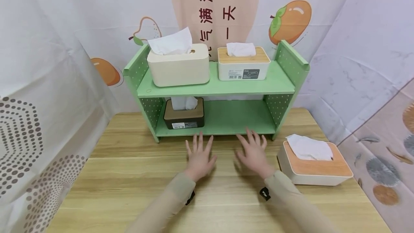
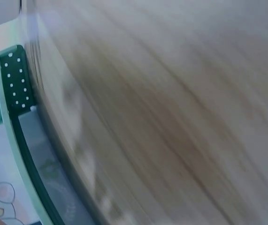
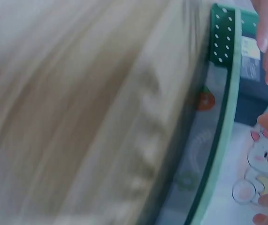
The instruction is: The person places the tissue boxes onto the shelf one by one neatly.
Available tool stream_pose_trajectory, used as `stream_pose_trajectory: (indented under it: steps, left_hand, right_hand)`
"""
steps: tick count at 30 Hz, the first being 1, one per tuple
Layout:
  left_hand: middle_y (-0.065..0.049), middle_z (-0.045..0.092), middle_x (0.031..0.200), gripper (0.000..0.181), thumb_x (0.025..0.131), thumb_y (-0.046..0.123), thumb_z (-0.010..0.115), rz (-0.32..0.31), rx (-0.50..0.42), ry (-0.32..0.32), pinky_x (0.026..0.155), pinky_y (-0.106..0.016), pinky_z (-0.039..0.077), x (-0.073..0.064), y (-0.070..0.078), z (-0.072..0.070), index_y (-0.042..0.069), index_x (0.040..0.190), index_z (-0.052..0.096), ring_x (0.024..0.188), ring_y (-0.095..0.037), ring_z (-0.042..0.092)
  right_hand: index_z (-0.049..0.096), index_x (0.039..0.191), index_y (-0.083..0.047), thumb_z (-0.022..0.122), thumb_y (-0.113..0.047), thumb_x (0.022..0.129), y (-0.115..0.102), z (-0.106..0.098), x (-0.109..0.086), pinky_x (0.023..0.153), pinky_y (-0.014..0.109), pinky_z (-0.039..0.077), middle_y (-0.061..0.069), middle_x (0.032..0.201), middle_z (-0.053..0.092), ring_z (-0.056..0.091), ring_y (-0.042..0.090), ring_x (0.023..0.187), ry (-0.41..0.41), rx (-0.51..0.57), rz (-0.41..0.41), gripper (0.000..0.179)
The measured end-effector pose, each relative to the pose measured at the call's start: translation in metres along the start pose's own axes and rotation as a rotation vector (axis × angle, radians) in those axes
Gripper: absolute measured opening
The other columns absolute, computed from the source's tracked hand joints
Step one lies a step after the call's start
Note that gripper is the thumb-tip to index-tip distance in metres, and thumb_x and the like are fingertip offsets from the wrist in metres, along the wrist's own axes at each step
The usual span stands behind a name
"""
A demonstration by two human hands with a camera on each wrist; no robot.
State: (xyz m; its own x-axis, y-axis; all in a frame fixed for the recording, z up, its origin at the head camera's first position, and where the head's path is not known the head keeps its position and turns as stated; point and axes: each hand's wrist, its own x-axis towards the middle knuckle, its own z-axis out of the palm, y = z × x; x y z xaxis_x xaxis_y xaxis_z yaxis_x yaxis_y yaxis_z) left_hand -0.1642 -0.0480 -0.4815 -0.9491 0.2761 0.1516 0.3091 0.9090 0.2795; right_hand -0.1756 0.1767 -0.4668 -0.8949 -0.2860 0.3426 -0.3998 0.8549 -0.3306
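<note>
My left hand (image 1: 198,160) hovers or rests above the wooden table just in front of the green shelf (image 1: 239,116), fingers spread and holding nothing. Beside it, my right hand (image 1: 253,154) is spread the same way, also holding nothing. Whether either palm touches the table I cannot tell. A black tissue box with a brown lid (image 1: 184,116) sits at the left of the lower shelf. Up top stand a cream tissue box (image 1: 179,69) and a white tissue box with a wooden lid (image 1: 244,68). Right of my right hand lies another white tissue box (image 1: 315,166), with an orange-brown lid.
The wooden table (image 1: 123,175) carries everything. Side panels (image 1: 292,64) of the shelf rise above its upper board. A patterned curtain (image 1: 352,64) hangs behind and at both sides. Each wrist bears a black strap piece (image 1: 265,193).
</note>
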Motion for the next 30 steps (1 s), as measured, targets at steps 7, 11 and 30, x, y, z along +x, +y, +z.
stream_pose_trajectory:
  steps: [7, 11, 30]
  left_hand:
    - [-0.023, -0.001, 0.157, 0.069, 0.096, 0.045, 0.048, 0.043, 0.006, -0.036, 0.107, -0.071, 0.001, 0.007, 0.018, 0.002, 0.019, 0.153, 0.017, 0.143, -0.046, -0.001]
    - [-0.024, 0.001, 0.157, 0.070, 0.096, 0.047, 0.047, 0.063, 0.011, -0.042, 0.107, -0.070, 0.002, 0.009, 0.027, 0.004, 0.019, 0.153, 0.017, 0.143, -0.045, 0.000]
    - [-0.023, 0.002, 0.157, 0.069, 0.096, 0.049, 0.046, 0.115, 0.047, -0.111, 0.110, -0.067, 0.008, 0.015, 0.066, 0.019, 0.023, 0.153, 0.018, 0.144, -0.043, 0.004]
  right_hand:
    - [0.047, 0.136, -0.008, 0.069, -0.022, 0.083, 0.029, -0.027, -0.010, 0.101, 0.070, 0.004, 0.028, 0.150, 0.023, 0.020, 0.049, 0.133, 0.029, -0.008, 0.030, 0.059]
    - [0.048, 0.132, -0.006, 0.069, -0.023, 0.082, 0.046, -0.041, -0.017, 0.098, 0.071, 0.007, 0.031, 0.147, 0.025, 0.022, 0.051, 0.130, 0.092, -0.028, 0.044, 0.057]
    - [0.041, 0.131, 0.004, 0.052, -0.032, 0.093, 0.141, -0.106, -0.068, 0.093, 0.074, 0.009, 0.041, 0.144, 0.016, 0.020, 0.065, 0.120, 0.076, -0.075, 0.334, 0.053]
